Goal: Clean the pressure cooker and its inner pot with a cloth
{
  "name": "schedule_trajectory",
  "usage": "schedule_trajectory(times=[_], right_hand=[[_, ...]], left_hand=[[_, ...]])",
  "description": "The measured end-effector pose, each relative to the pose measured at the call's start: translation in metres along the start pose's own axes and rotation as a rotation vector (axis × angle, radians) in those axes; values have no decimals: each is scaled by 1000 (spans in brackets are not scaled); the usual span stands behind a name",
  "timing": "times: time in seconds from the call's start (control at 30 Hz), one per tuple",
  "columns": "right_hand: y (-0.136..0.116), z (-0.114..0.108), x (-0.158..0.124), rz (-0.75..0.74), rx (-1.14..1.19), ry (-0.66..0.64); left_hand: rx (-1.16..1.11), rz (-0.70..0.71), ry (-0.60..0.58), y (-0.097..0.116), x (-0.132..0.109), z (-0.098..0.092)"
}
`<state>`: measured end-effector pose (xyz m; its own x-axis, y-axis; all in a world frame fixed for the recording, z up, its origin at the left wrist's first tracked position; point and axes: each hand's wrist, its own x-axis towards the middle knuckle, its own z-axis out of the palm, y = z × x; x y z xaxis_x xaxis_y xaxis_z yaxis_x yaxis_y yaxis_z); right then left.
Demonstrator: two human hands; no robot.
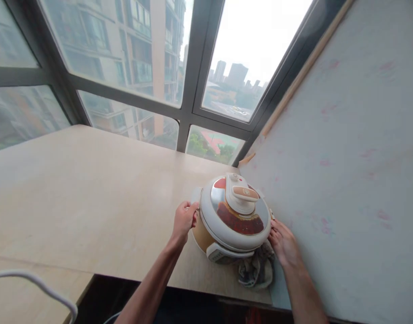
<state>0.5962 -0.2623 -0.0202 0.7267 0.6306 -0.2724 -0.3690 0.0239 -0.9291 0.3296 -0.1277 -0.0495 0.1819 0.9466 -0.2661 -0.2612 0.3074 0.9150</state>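
A white and gold electric pressure cooker stands on the pale window ledge, close to the wall on the right. Its round lid is on, with a tan-topped handle in the middle and a control panel facing me. At the cooker's left side, my left hand has its fingers curled on the rim handle. My right hand grips the opposite side, its fingertips partly hidden behind the edge. A crumpled patterned cloth lies against the cooker's front right, below my right hand.
The pale ledge stretches left, with its front edge near me. Grey-framed windows rise behind it. A flower-patterned wall closes off the right. At the lower left, a white cable hangs across the view.
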Motion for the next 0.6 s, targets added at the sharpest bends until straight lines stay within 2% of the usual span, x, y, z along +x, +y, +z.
schedule_trajectory(times=[0.13,0.23,0.43,0.6], right_hand=[[15,21,-11,19,-48,-72],[26,47,-22,25,-94,-143],[51,123,-51,68,-252,-336],[84,192,-71,51,-401,-564]], left_hand=[[-40,30,85,9,-4,-35],[-85,65,172,19,-3,-67],[-188,165,394,42,0,-140],[-231,271,625,69,9,-219]])
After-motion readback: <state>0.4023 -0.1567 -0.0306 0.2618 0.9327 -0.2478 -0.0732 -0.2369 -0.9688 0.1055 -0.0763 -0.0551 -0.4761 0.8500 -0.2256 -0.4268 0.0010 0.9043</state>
